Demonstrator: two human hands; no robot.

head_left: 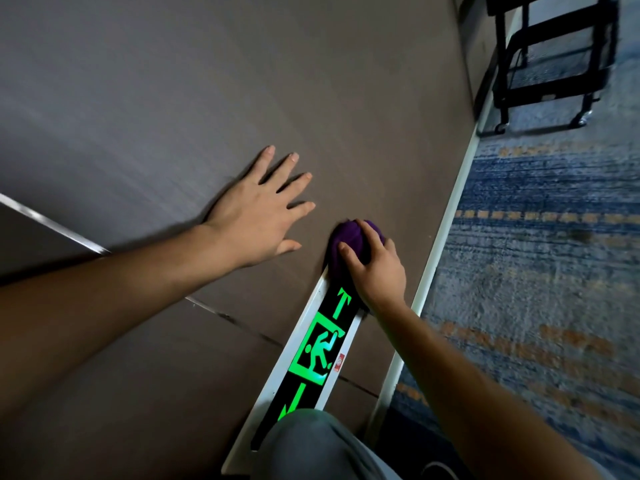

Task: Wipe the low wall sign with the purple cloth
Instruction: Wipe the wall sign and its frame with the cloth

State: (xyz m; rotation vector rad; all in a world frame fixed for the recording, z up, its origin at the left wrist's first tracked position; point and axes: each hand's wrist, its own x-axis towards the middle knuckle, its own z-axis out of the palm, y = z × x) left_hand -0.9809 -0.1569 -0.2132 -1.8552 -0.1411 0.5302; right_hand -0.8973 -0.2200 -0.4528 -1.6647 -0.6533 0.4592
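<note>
A long low wall sign [313, 355] with a white frame, a black face and glowing green arrows and running-figure symbol runs along the foot of the brown wall. My right hand [375, 271] presses a bunched purple cloth [348, 240] against the sign's far end. My left hand [263, 216] lies flat on the wall above and left of the cloth, fingers spread, holding nothing. My grey-clad knee [311, 441] hides the sign's near end.
A white skirting strip [440, 244] separates the wall from blue and orange patterned carpet [540, 271] on the right. A black wheeled cart [554, 60] stands on the carpet at the far right, near the wall.
</note>
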